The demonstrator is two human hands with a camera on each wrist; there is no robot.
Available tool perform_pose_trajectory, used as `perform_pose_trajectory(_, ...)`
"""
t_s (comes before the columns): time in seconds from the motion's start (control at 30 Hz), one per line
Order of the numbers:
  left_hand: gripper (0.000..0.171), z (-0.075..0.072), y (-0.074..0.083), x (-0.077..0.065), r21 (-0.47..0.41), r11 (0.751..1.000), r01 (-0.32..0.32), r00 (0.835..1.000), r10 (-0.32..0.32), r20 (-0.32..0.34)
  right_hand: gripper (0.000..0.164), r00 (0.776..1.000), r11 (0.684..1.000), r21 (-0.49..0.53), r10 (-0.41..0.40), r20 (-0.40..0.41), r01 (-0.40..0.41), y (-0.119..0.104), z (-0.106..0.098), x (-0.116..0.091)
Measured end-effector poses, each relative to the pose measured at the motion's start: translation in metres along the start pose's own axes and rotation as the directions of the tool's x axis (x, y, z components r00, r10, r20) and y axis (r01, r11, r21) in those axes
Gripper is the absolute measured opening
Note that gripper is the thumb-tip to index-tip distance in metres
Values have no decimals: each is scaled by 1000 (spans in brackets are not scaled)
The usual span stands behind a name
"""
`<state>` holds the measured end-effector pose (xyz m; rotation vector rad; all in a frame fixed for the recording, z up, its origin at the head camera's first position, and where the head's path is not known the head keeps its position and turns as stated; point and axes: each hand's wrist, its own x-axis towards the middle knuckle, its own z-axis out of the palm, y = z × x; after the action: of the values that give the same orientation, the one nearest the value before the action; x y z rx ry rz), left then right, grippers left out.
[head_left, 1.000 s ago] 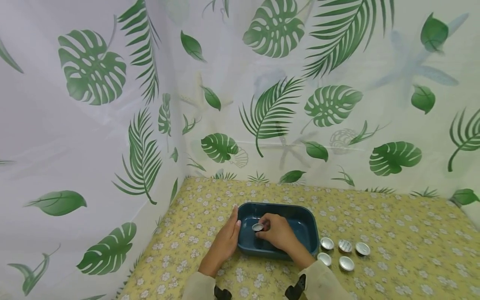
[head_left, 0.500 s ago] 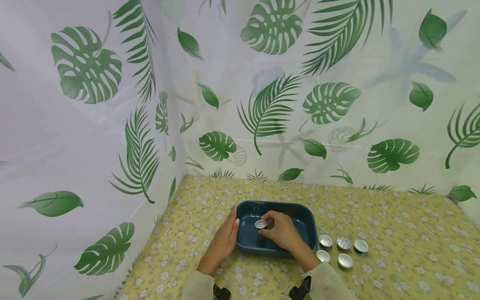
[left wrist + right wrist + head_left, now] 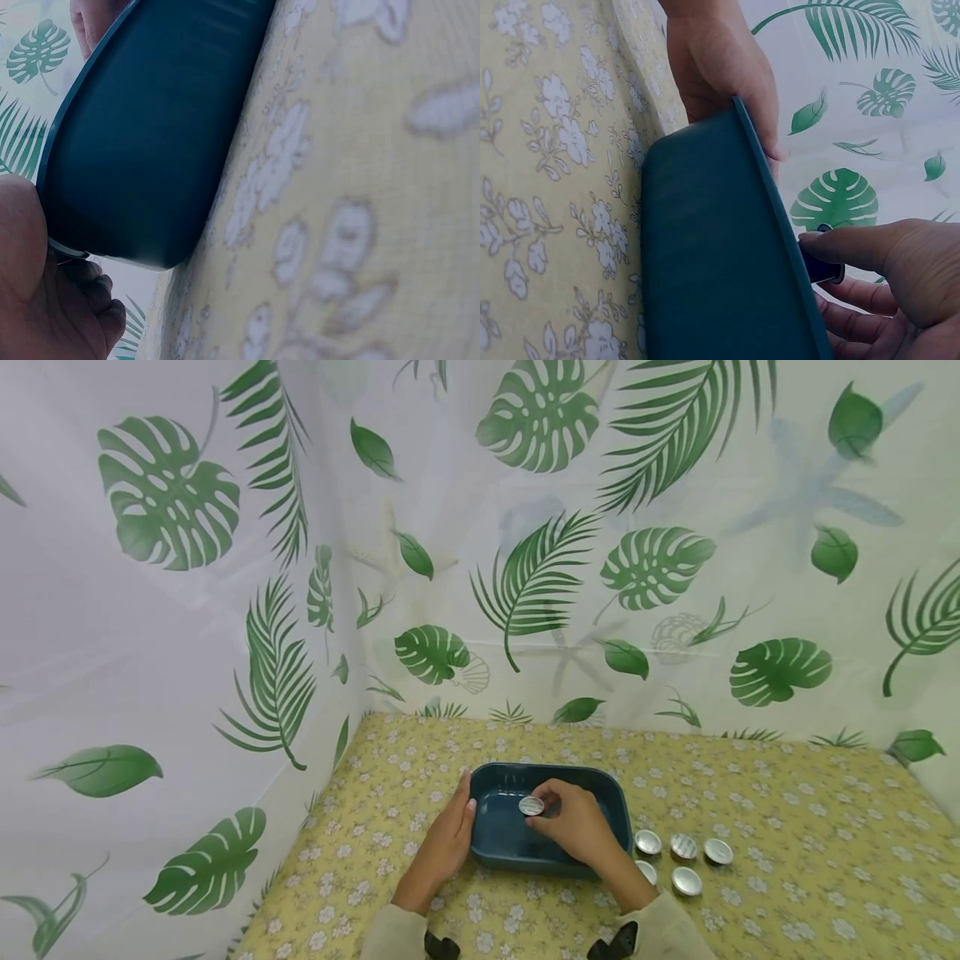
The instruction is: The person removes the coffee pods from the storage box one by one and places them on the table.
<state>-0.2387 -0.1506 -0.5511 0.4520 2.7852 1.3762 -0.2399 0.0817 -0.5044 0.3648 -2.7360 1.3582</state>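
A dark blue rectangular baking dish [image 3: 517,863] rests on the tabletop. At its left end my left hand [image 3: 444,837] grips the rim, its thumb over the edge; in the left wrist view the fingers [image 3: 97,296] of that hand curl by the outer wall. My right hand [image 3: 576,822] reaches over the dish and pinches a coffee capsule [image 3: 532,806] between thumb and fingers. The capsule's silver lid faces up in the head view; its dark body [image 3: 821,268] shows above the rim in the right wrist view. What lies behind my right hand inside the dish is hidden.
To the right of the dish stand several more capsules [image 3: 684,847] with silver lids up, one [image 3: 647,872] partly covered by my right sleeve. A yellow floral cloth [image 3: 795,868] covers the table. Leaf-printed white sheeting [image 3: 450,560] closes off the back and left side.
My right hand has moved a little right and away from me over the dish with the capsule, whose lid now shows more fully. My left hand stays on the rim. The head view shifts slightly.
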Motion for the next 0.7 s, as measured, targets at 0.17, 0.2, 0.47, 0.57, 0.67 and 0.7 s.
perform_pose_trajectory(0.17, 60, -1, 1, -1, -8, 1000, 1, 1000, 0, 8, 28, 1000, 1000, -23, 6, -7, -6, -2, -7, -4)
perform_pose_trajectory(0.2, 60, -1, 1, -1, -8, 1000, 0, 1000, 0, 9, 28, 1000, 1000, -25, 8, -8, -8, -2, -9, -4)
perform_pose_trajectory(0.47, 60, 0, -1, 1, -5, 1000, -14, 1000, 14, -2, 27, 999, 999, -15, 39, -17, -39, -3, -21, -12)
perform_pose_trajectory(0.57, 60, 1, -2, 2, -10, 1000, -23, 1000, 23, -2, 28, 998, 999, -17, 52, -22, -52, -2, -24, -15)
perform_pose_trajectory(0.67, 60, 1, -2, 1, -17, 999, -27, 1000, 27, 4, 30, 998, 998, -10, 54, -32, -55, 1, -26, -20)
perform_pose_trajectory(0.7, 60, 1, -1, 0, -18, 1000, -24, 1000, 24, 6, 30, 998, 998, -8, 54, -35, -54, 1, -27, -21)
